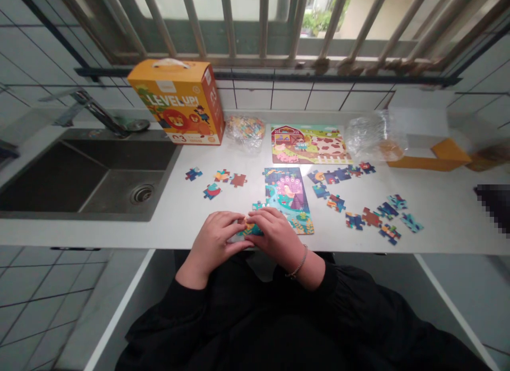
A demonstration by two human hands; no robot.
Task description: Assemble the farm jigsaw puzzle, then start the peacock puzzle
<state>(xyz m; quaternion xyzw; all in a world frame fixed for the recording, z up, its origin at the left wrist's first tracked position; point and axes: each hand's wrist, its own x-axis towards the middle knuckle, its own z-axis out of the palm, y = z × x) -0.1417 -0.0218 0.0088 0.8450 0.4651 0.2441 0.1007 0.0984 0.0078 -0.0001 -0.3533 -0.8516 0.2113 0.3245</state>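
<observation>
A partly joined jigsaw puzzle (289,193) with a purple peacock lies on the white countertop in front of me. At its lower left, my left hand (219,238) and my right hand (274,235) meet, fingertips close together. Between them shows a green and orange puzzle piece (254,228), gripped from both sides. My fingers cover much of it, so I cannot tell whether it is joined to the rest. Loose pieces lie to the left, among them a brown-red piece (239,180). Several more, such as another brown-red piece (371,217), are scattered to the right.
Behind the puzzle lies a farm picture (311,144), beside a bag of pieces (245,132) and an orange puzzle box (179,105). A clear plastic wrapper (374,137) and an orange-and-white carton (430,162) stand back right. The sink (119,206) is at left.
</observation>
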